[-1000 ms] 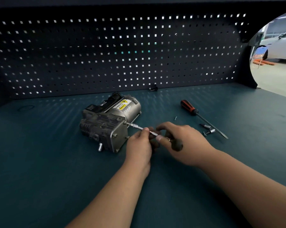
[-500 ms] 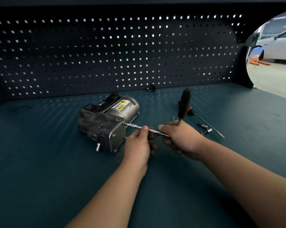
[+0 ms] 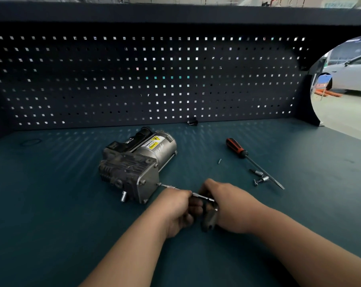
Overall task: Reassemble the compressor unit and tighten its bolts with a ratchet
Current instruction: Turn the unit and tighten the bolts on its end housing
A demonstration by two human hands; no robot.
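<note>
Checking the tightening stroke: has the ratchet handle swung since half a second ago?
Yes. The ratchet handle swung from upright, beside the screwdriver, down toward the person; its extension stays at the compressor.

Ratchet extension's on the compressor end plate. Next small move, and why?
Probably swing the ratchet handle through a stroke with the right hand while the left hand steadies the extension: its tip sits at the compressor end plate and the handle points down toward you.
</note>
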